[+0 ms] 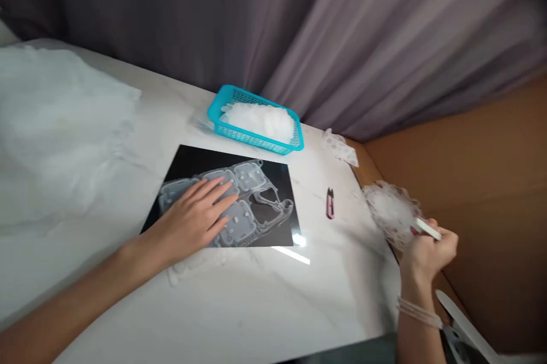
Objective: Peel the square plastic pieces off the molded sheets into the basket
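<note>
A translucent moulded plastic sheet [250,176] with rounded square panels lies on a black mat [280,182]. My left hand [200,213] rests flat on the sheet, fingers spread. At the right, beyond the table's edge, my right hand [429,250] is closed around a small white-and-pink tool [427,229], partly hidden by the fingers. Just left of that hand is a heap of clear plastic scraps [391,210]. Pink-handled thread snips [330,203] lie on the table between the mat and the heap.
Behind the mat stands a blue basket [256,139] holding white pieces. A large translucent plastic bag [60,136] covers the table's left side. A scrap [341,147] lies at the back right. Cardboard [478,199] rises at the right, with a curtain [192,22] behind.
</note>
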A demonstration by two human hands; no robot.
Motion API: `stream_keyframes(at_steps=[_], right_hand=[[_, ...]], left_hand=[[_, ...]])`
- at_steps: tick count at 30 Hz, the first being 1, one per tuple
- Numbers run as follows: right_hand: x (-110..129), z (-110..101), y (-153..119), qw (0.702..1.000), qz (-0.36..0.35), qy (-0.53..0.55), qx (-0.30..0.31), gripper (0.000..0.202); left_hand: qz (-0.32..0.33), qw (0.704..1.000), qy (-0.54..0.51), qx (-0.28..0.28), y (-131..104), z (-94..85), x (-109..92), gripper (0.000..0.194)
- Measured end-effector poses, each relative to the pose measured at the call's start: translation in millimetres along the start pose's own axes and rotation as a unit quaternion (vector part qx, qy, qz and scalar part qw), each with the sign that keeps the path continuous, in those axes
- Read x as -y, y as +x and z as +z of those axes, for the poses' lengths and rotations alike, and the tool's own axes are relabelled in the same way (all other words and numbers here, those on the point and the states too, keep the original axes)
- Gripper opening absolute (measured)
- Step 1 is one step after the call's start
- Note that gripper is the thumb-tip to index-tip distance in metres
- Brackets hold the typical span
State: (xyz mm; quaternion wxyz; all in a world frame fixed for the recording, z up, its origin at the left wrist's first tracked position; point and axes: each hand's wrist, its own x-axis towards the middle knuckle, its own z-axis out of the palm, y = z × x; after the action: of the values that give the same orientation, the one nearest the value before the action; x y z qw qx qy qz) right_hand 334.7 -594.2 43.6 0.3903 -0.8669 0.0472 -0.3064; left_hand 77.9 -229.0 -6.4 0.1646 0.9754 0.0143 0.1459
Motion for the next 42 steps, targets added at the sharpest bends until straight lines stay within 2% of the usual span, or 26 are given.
stream_keyframes(at_steps=[2, 3, 4, 6, 7, 8, 9, 10, 12, 14, 16, 20, 22, 24, 26, 28, 30, 33, 42], right_hand=[[25.5, 15.6, -24.7, 0.988, -0.009, 0.099, 0.118, 0.029], [42.7, 23.5, -41.2, 0.971, -0.014, 0.148, 0.188, 0.03], [61.7, 31.2, -59.8, 0.931, -0.009, 0.215, 0.294, 0.032], [99.5, 44.9, -99.5, 0.817, 0.015, 0.296, 0.495, 0.033], [115.5, 50.6, -118.0, 0.767, 0.019, 0.313, 0.56, 0.034], [128.0, 55.4, -134.0, 0.739, 0.016, 0.315, 0.596, 0.033], [136.3, 59.4, -146.6, 0.73, 0.007, 0.307, 0.611, 0.033], [140.4, 62.9, -155.5, 0.737, -0.011, 0.29, 0.611, 0.034], [138.0, 68.9, -162.2, 0.775, -0.059, 0.241, 0.581, 0.036], [128.1, 74.1, -158.1, 0.81, -0.102, 0.194, 0.544, 0.038], [119.1, 77.8, -148.6, 0.832, -0.123, 0.164, 0.516, 0.041], [121.2, 77.4, -129.3, 0.856, -0.138, 0.13, 0.481, 0.044], [131.2, 75.7, -124.4, 0.867, -0.182, 0.1, 0.454, 0.046], [143.1, 76.3, -125.3, 0.854, -0.242, 0.081, 0.454, 0.043], [153.1, 81.1, -132.1, 0.81, -0.278, 0.103, 0.506, 0.036], [158.8, 89.5, -142.3, 0.762, -0.269, 0.148, 0.57, 0.03], [159.8, 98.7, -151.9, 0.735, -0.242, 0.18, 0.608, 0.028], [155.6, 107.8, -160.1, 0.725, -0.239, 0.181, 0.62, 0.025], [149.8, 109.7, -167.6, 0.682, -0.34, 0.192, 0.619, 0.02]], left_hand=[[-0.004, 0.999, 0.042, 0.018, -2.0, 2.8, 5.6, 0.046], [-0.014, 0.998, 0.056, 0.023, -2.8, 3.9, 7.1, 0.049], [-0.026, 0.997, 0.068, 0.024, -3.4, 4.5, 7.6, 0.052], [-0.047, 0.995, 0.091, 0.02, -4.1, 3.8, 5.4, 0.057], [-0.056, 0.993, 0.104, 0.018, -4.5, 2.4, 2.5, 0.058], [-0.065, 0.991, 0.12, 0.019, -5.2, 0.4, -1.8, 0.058], [-0.074, 0.988, 0.136, 0.023, -6.3, -1.8, -7.4, 0.058], [-0.084, 0.984, 0.154, 0.03, -7.9, -3.9, -14.2, 0.059], [-0.106, 0.975, 0.188, 0.048, -12.7, -7.1, -29.7, 0.064], [-0.126, 0.968, 0.205, 0.066, -18.4, -8.1, -45.0, 0.069], [-0.139, 0.967, 0.2, 0.077, -22.8, -7.7, -56.2, 0.07], [-0.114, 0.975, 0.184, 0.056, -23.0, -5.8, -60.5, 0.062], [-0.085, 0.982, 0.167, 0.026, -20.3, -3.7, -56.0, 0.058], [-0.071, 0.988, 0.137, 0.004, -17.9, 0.5, -50.4, 0.057], [-0.076, 0.99, 0.118, -0.001, -16.9, 6.2, -45.4, 0.059], [-0.084, 0.99, 0.116, 0.002, -16.8, 11.7, -41.9, 0.059], [-0.084, 0.99, 0.116, 0.006, -16.9, 15.1, -39.8, 0.057], [-0.076, 0.991, 0.11, 0.013, -16.5, 15.1, -38.2, 0.054], [-0.061, 0.993, 0.096, 0.031, -14.9, 8.2, -35.5, 0.051]])
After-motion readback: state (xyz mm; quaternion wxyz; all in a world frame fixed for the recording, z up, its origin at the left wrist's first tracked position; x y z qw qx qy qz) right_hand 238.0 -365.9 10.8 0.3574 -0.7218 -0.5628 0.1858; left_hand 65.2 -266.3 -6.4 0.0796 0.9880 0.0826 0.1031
